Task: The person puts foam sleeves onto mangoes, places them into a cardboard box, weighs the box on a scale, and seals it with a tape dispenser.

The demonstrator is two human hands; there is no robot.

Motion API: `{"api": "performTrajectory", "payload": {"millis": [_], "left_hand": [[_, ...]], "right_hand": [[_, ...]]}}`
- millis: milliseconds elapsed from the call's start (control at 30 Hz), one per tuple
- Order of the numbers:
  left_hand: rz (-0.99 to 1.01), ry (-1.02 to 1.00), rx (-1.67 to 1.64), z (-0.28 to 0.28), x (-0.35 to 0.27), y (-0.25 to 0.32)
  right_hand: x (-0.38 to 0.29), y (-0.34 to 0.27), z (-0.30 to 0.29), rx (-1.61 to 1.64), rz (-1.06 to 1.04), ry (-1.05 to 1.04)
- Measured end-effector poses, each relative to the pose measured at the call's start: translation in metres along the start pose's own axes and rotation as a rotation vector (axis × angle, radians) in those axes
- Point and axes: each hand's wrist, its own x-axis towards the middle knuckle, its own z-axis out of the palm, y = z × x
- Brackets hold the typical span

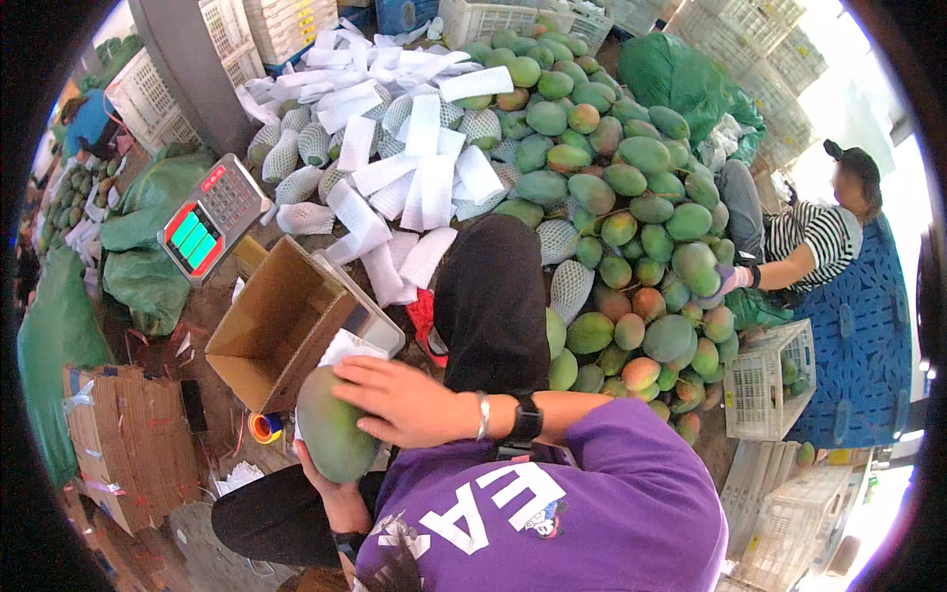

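Note:
A large green mango (336,425) is held between my two hands over my lap. My left hand (329,481) supports it from below, its fingers partly hidden behind the fruit. Across the mango's upper side lie the spread fingers of my right hand (407,403). White foam netting (348,348) shows just beyond those fingers; whether it is on the mango cannot be told. Beside the mango stands an open cardboard box (255,333) on a weighing scale's platform (381,322). The scale's lit display panel (194,240) rises behind the box.
Loose mangoes (592,192) and white foam sleeves (433,185) form a heap ahead. A co-worker's gloved hand (718,285) touches a mango at the right. Flattened cartons (137,444) stand at the left near a tape roll (264,428). Plastic crates (769,381) line the right.

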Motion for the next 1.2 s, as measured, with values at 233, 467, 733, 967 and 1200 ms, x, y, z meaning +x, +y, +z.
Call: {"api": "performTrajectory", "payload": {"millis": [233,467,733,967,1200], "left_hand": [[0.095,-0.121,-0.109,-0.061,0.002,-0.013],[0.098,-0.173,0.370,-0.064,0.020,0.005],[0.079,-0.008,0.365,-0.055,0.003,0.013],[0.072,-0.220,-0.022,-0.043,0.007,-0.001],[-0.082,-0.149,-0.009,-0.046,-0.002,-0.017]], "right_hand": [[-0.019,0.009,0.027,-0.172,-0.056,0.013],[-0.027,0.024,0.026,0.079,0.149,0.172],[-0.027,0.019,0.014,0.018,0.112,0.028],[-0.003,0.058,0.014,1.044,0.618,0.481],[-0.013,0.049,0.099,1.452,0.366,-0.108]]}}
